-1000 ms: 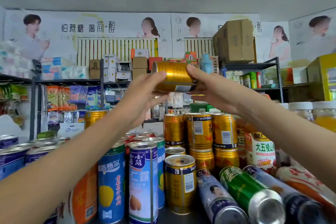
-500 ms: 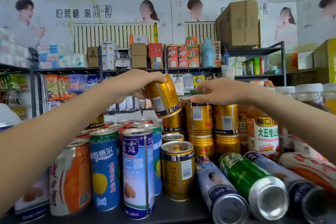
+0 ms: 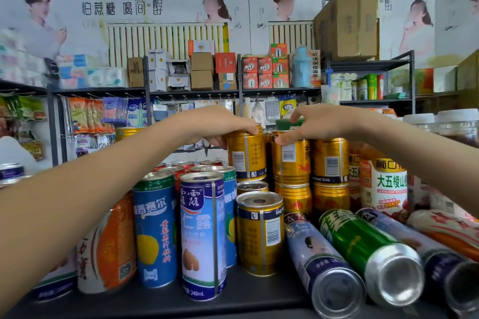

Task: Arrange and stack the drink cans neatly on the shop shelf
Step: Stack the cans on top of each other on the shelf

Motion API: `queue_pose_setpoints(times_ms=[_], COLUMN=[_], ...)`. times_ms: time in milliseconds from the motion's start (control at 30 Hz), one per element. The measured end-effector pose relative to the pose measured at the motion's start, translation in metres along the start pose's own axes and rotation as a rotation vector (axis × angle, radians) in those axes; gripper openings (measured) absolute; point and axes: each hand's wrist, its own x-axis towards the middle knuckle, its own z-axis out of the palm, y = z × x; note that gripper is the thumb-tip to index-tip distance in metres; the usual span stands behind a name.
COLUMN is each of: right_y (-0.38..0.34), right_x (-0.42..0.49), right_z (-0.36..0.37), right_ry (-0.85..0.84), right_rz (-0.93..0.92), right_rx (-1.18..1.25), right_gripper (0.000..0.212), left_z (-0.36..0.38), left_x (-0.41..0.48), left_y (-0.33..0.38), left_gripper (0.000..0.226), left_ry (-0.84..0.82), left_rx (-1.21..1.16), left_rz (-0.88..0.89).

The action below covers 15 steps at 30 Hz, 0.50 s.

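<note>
Left hand (image 3: pixel 220 124) grips gold can (image 3: pixel 246 155) rim; right hand (image 3: pixel 318 124) pinches neighbour can (image 3: pixel 290 160); narrow gap between.

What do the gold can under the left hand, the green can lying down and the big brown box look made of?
Gold can in the left hand: probably metal, glossy gold print with a bright vertical seam. Green can: metal, its bare silvery dished base shows. Brown box: seemingly matte cardboard, with creased flaps.

Gold cans (image 3: pixel 329 160), top tier: 3; cans lying on side (image 3: pixel 363 248): 4; tall blue cans (image 3: pixel 202 235) front-ctr: 3.
</note>
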Motion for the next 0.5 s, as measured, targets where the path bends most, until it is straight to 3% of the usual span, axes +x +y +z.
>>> queue_pose_setpoints(times_ms=[200,500], right_y=[-0.003,0.003], right_x=[-0.006,-0.003], right_z=[0.004,-0.018], right_ry=[0.090,0.252], right_rz=[-0.014,-0.102], right_rx=[0.101,0.376], right_gripper=[0.077,0.050], left_z=[0.003,0.003], left_x=[0.002,0.005], left_y=[-0.003,-0.010], left_gripper=[0.043,0.046], left_ry=[-0.037,-0.034], left_rx=[0.039,-0.008], left_rz=[-0.001,0.001])
